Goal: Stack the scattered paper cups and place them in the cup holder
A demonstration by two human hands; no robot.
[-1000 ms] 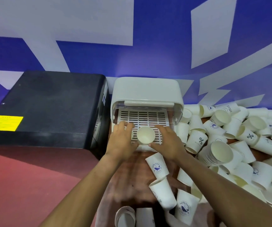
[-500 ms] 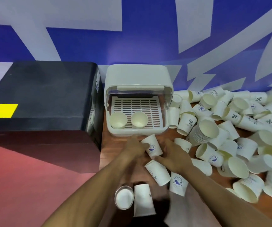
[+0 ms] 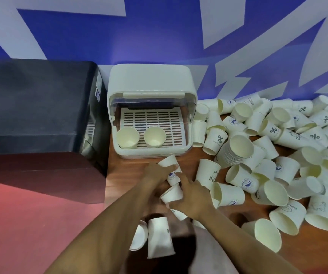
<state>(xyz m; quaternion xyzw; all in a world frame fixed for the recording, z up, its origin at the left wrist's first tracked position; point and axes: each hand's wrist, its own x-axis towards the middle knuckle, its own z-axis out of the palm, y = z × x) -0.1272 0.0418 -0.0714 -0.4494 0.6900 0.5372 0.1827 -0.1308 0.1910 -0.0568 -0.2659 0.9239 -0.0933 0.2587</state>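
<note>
The white cup holder (image 3: 151, 153) stands open at the back of the wooden table, with two upright paper cups, one at its front left (image 3: 128, 137) and one beside it (image 3: 154, 136), on its slotted tray. Just in front of it my left hand (image 3: 155, 173) grips a lying paper cup (image 3: 169, 162) with a blue logo. My right hand (image 3: 192, 196) grips a second lying cup (image 3: 172, 194) right below the first. The two cups touch or nearly touch end to end. Scattered paper cups (image 3: 273, 167) cover the table to the right, among them a nested stack (image 3: 232, 151).
A large black box (image 3: 36, 107) stands left of the holder, close against it. Two more cups (image 3: 159, 238) lie near the table's front edge under my forearms. A blue and white wall runs behind. Red floor shows at lower left.
Both hands pulled back from the holder, leaving two cups upright in it. They came down onto two lying cups in front of it and now grip one each.
</note>
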